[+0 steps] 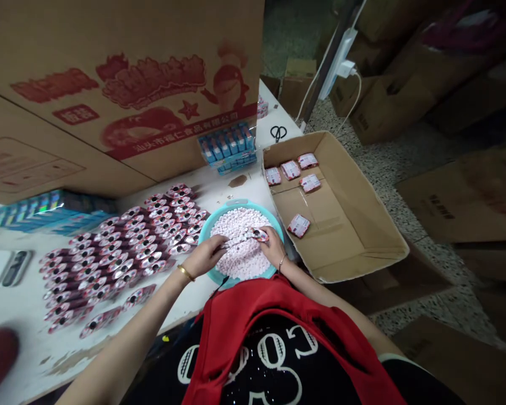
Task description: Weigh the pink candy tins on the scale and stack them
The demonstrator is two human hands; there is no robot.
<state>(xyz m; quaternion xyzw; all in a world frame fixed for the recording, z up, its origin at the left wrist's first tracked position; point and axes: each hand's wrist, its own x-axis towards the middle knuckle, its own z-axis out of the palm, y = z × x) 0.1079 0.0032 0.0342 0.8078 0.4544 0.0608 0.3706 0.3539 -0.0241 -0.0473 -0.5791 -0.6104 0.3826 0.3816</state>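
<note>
A turquoise basin [203, 232] full of small pale pink-white pellets [240, 261] stands right in front of me. Over its right side, my right hand [273, 247] grips a small red-and-white packet [260, 235] that shows a dark round spot. My left hand [208, 254] is at the basin's left side, fingers pressed together low over the pellets; what they hold, if anything, is hidden. To the left, many similar packets [145, 236] stand in rows with their oval ends up, each with a dark round spot.
An open cardboard box [341, 225] at the right holds several flat packets [299, 225]. Black scissors [278, 133] lie behind it. Blue packs [230, 147] stand against large printed cartons [160, 67]. A white scale-like device [8, 267] sits far left. A power strip [339, 62] hangs upper right.
</note>
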